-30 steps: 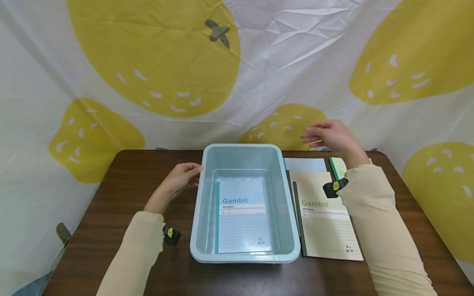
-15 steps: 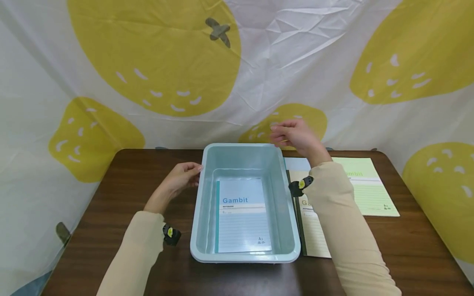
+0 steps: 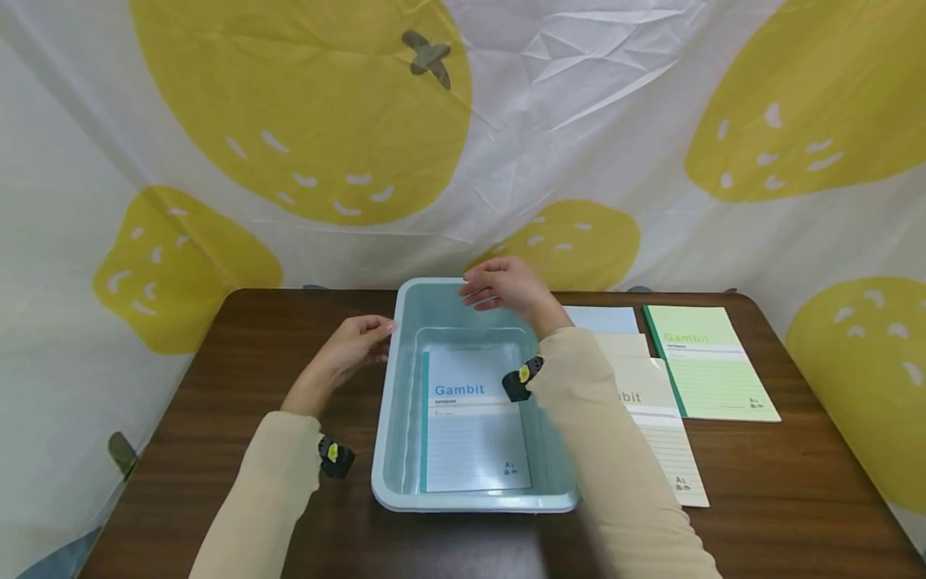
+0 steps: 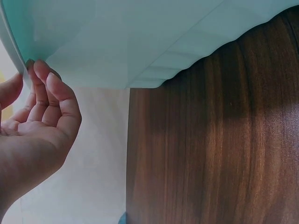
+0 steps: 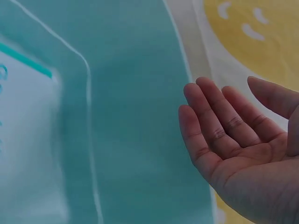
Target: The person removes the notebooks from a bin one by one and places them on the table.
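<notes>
A light blue plastic basin (image 3: 473,504) stands on the wooden table, with a blue Gambit notebook (image 3: 473,446) lying flat inside it. At the basin's left side, my left hand (image 3: 353,347) pinches the rim. The left wrist view has that hand (image 4: 44,123) with its thumb and fingers on either side of the rim. Over the far end of the basin hovers my right hand (image 3: 510,285), holding nothing. Its fingers (image 5: 219,133) are loosely extended in the right wrist view, palm showing. The right forearm hides part of the basin's right side.
Right of the basin lie cream notebooks (image 3: 661,442), overlapping and partly behind the right sleeve. A pale blue notebook (image 3: 604,318) is behind them, and a green notebook (image 3: 712,366) lies farther right. A lemon-patterned cloth (image 3: 347,257) hangs behind the table (image 3: 781,482).
My right hand has moved left, from above the notebooks to over the basin's far end, uncovering the green notebook. The left hand stays on the rim.
</notes>
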